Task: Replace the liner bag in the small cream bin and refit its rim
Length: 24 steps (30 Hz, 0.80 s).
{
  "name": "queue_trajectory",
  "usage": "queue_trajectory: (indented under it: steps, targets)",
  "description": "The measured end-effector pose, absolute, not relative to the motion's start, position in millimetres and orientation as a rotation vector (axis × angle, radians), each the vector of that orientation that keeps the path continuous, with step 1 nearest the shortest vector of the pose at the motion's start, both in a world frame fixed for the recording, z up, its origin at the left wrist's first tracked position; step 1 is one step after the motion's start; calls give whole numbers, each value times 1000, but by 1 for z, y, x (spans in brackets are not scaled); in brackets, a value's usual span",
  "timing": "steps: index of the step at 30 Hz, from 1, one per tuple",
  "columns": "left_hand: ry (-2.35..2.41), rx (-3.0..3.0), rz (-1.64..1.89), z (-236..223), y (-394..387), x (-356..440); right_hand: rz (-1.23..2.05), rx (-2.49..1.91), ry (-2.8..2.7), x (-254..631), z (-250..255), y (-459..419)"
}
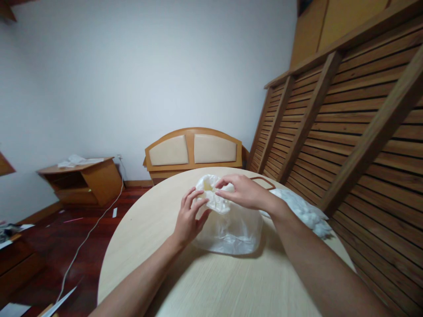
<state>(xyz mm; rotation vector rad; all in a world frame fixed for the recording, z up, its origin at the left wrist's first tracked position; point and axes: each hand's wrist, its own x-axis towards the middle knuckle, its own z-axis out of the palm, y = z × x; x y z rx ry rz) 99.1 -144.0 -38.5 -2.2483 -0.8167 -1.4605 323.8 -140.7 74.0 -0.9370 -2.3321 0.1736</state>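
A translucent white plastic bag [229, 235] stands on the round table, its lower part puffed out and its crumpled mouth gathered at the top. At the left side of that mouth, my left hand [191, 215] has its fingers curved and somewhat apart, thumb and fingertips on the plastic. My right hand [241, 190] comes over from the other side, its thumb and fingers closed on the rim. Something pale yellow shows inside the opening. What else the bag holds cannot be made out.
The round pale table [139, 246] bears a clear bag of white, fluffy lumps [302, 211] at right, beside a brown loop-shaped handle [264, 180]. Wooden slatted panels [317, 145] lean along the right. A headboard [193, 149] stands behind; a low cabinet [99, 180] and a cable [95, 224] are left.
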Motion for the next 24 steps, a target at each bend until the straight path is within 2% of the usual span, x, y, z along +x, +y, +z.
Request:
queue_trajectory:
  steps: [9,19,24]
  targets:
    - [-990,-2244,-1486,-44,-139,97,216,-1093,-2473,317,72,-150]
    - [-838,-2152,-1514,-37,-136,93,401,-906,-2508,327,81,-150]
    - [-802,-2147,-1495,-35,-137,91,382,-872,-2609,329,80,-150]
